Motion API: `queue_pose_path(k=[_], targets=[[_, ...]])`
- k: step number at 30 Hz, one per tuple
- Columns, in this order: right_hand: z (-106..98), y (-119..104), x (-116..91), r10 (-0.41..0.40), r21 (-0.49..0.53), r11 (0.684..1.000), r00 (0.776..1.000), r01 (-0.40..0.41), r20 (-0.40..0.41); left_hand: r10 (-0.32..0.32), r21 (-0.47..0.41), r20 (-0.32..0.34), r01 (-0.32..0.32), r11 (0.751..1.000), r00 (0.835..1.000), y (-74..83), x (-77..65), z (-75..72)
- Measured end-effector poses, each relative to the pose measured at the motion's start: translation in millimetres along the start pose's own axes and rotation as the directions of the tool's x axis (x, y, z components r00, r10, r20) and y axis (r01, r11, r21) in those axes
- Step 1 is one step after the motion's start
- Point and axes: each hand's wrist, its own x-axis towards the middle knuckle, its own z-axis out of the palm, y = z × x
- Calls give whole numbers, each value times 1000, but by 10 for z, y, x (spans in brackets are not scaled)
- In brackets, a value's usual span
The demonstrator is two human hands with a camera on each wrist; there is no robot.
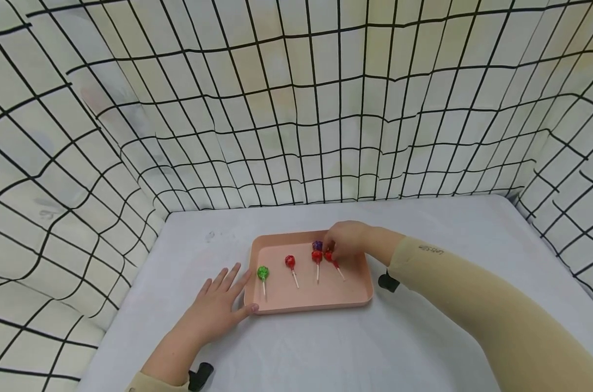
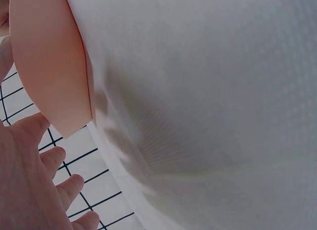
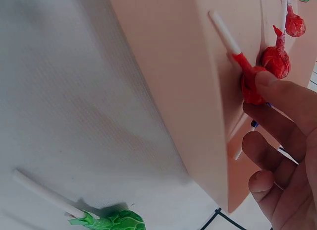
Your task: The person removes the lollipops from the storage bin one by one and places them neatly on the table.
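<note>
1. The right-hand grip (image 1: pixel 347 239) pinches the rightmost red lollipop (image 3: pixel 251 87) by its wrapped head, inside the tray (image 1: pixel 308 305) at its right side. Whether the candy is lifted clear of the tray floor, I cannot tell.
2. The middle red lollipop (image 1: pixel 317 256) lies just beside it. Beyond that one's head, close against it, sits a purple lollipop (image 1: pixel 317 245), so both crowd the pinching fingers.
3. The far right part of the tray is hidden behind the right-hand grip in the head view.
4. The left-hand grip (image 1: pixel 218 307) has its fingers spread and holds no candy; it touches the tray's left end.
5. Near it, inside the tray, lies a green lollipop (image 1: pixel 262 273); the left red lollipop (image 1: pixel 290 262) lies between that and the middle one.
6. A loose green lollipop (image 3: pixel 121 220) rests outside the tray on the white worktop (image 1: pixel 306 354).
7. A black grid over pale cloth (image 1: pixel 350 128) encloses the far edge and sides.
</note>
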Motion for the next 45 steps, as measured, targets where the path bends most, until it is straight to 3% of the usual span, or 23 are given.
queue_pose_path(k=[26,32,45], targets=[[-78,33,-54,16,13,1000,1000,-16,-14,3,10,20,-3,1000,1000,2,2,-34],[-158,95,-72,-18,24,1000,999,18,-30,1,6,16,-1,1000,1000,10,-7,-33],[-271,234,-265,25,97,995,997,-18,-79,12,-3,11,-12,1000,1000,0,-10,-38]])
